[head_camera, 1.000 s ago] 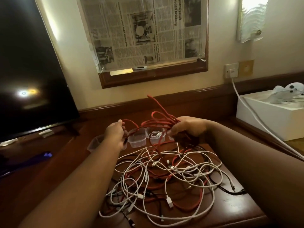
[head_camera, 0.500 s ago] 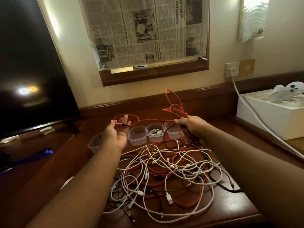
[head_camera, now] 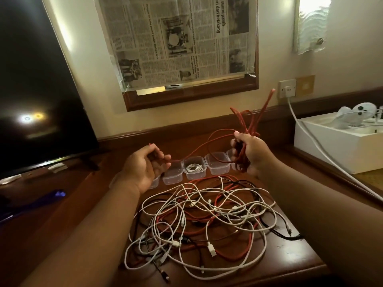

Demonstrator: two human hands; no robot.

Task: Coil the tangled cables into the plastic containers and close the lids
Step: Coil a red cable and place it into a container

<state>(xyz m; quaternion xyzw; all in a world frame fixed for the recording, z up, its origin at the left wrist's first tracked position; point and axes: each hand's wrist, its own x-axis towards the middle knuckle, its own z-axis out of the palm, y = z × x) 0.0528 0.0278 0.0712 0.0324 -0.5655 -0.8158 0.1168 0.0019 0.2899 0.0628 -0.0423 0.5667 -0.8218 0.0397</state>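
Observation:
A tangle of white, red and black cables lies on the dark wooden table. Behind it stands a row of small clear plastic containers without lids; one container holds a coiled white cable, another beside it looks empty. My right hand is raised above the containers, shut on a bunch of red cable whose loops stick up. From that bunch one strand runs left to my left hand, which pinches its end between the fingers.
A dark TV screen fills the left side. A white box with a white gadget on top sits at the right, and a white cord runs from the wall socket past it. A newspaper-covered frame hangs on the wall behind.
My right hand has lifted the red cable bunch up and to the right, out of the pile. My left hand drew apart from it with the strand's end, stretching the strand between them.

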